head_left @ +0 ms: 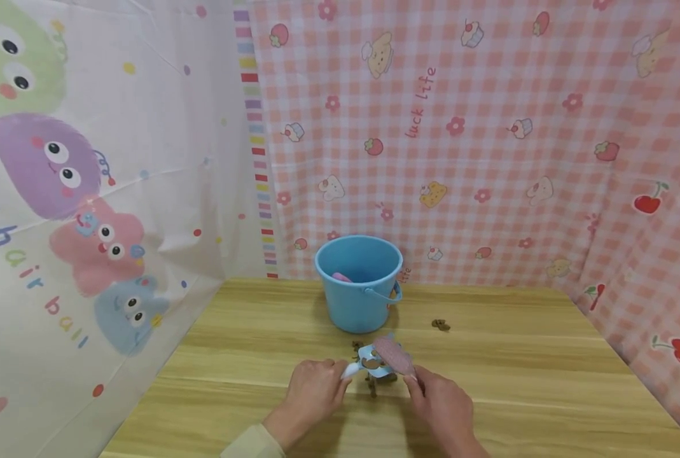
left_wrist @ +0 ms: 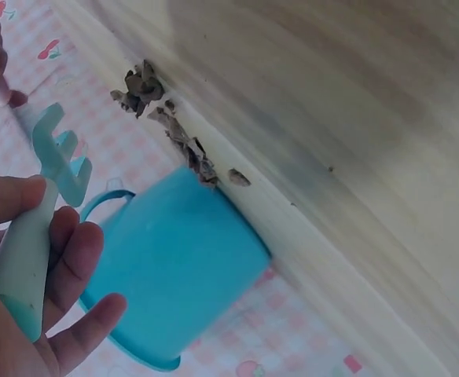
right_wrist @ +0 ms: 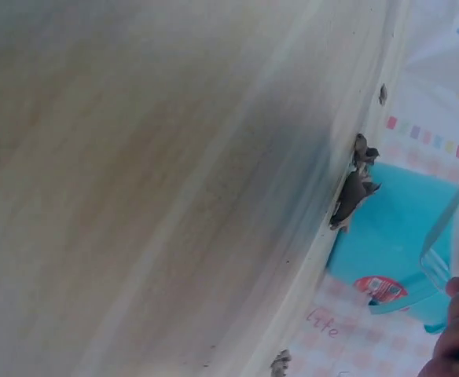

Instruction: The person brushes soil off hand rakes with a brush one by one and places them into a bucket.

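Note:
My left hand (head_left: 313, 389) grips the pale handle of a light blue toy rake (left_wrist: 60, 161), its prongs apart from the table. My right hand (head_left: 445, 404) holds a blurred pink shovel-like tool (head_left: 394, 356) by its near end. The pink tool overlaps the rake head in the head view; whether they touch, I cannot tell. Brown leaf bits show at the rake head. Below and around lie crumpled dry leaves (left_wrist: 186, 145) on the table. Behind both tools stands an upright blue bucket (head_left: 355, 305) with a pink thing (head_left: 341, 277) inside.
Another dry leaf (head_left: 440, 324) lies on the wooden table (head_left: 506, 362), right of the bucket. A pink checked cloth (head_left: 477, 159) hangs along the back and right. A white cartoon-printed cloth (head_left: 173, 146) hangs at the left.

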### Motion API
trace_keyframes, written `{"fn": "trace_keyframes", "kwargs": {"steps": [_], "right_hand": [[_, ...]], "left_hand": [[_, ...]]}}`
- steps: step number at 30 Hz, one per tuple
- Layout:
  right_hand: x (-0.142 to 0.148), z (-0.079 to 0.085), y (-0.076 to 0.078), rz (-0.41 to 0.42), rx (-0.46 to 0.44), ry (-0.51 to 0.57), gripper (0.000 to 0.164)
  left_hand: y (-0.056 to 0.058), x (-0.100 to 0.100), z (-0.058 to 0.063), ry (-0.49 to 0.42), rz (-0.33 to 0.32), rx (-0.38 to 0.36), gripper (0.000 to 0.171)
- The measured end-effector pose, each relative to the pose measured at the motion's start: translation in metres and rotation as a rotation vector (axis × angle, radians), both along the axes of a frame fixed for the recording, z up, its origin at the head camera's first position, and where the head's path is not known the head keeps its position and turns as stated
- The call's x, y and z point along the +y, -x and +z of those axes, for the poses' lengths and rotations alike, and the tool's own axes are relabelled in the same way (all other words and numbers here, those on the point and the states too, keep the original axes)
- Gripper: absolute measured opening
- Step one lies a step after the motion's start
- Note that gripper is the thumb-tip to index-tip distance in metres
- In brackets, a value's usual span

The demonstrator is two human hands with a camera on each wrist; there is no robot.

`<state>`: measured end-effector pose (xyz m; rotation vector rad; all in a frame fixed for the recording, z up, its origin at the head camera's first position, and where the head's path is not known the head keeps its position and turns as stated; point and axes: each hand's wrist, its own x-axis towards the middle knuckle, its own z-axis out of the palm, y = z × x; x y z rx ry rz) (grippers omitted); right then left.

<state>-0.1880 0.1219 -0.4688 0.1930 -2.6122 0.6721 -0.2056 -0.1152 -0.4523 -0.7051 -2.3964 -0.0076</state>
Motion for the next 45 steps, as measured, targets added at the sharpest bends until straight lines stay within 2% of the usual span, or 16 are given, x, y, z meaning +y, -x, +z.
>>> {"fn": "trace_keyframes", "kwargs": {"steps": [4,9,12,16,19,22,29,35,37,42,45], "right_hand": [[-0.005,0.004,-0.003,0.017,0.06,-0.008,0.015],[-0.002,0.003,-0.001,-0.006,0.1,-0.068,0.01],[0.001,0.003,0.001,-0.024,0.073,-0.069,0.01],[0.002,0.004,0.001,-0.024,0.006,-0.007,0.015],[0.0,0.004,-0.002,0.003,0.005,0.027,0.02],[-0.001,0.002,-0.004,0.015,0.019,0.009,0.023],[0.004,-0.002,-0.003,-0.02,0.026,-0.042,0.009],[0.002,0.001,-0.001,-0.002,0.031,0.023,0.018],[0.001,0.002,-0.002,0.004,0.026,0.026,0.016],[0.004,0.001,-0.003,-0.026,-0.013,-0.014,0.011],[0.007,-0.001,-0.002,-0.033,-0.021,-0.025,0.011]], "left_hand": [[0.002,-0.001,0.003,-0.02,-0.001,0.002,0.02],[0.003,-0.002,0.006,-0.023,-0.009,-0.006,0.023],[0.003,-0.002,0.005,-0.022,-0.009,-0.01,0.026],[0.003,-0.002,0.004,-0.029,-0.02,-0.021,0.025],[0.003,-0.002,0.005,-0.028,-0.015,-0.033,0.022],[0.003,-0.001,0.006,-0.007,-0.004,-0.029,0.024],[0.001,0.0,0.005,0.023,-0.005,-0.018,0.025],[0.003,0.002,0.006,-0.02,-0.02,-0.017,0.023],[0.004,0.003,0.007,-0.014,-0.027,-0.003,0.025],[0.002,0.004,0.005,0.029,-0.027,0.014,0.023],[0.002,0.004,0.003,0.022,-0.024,0.007,0.02]]}}
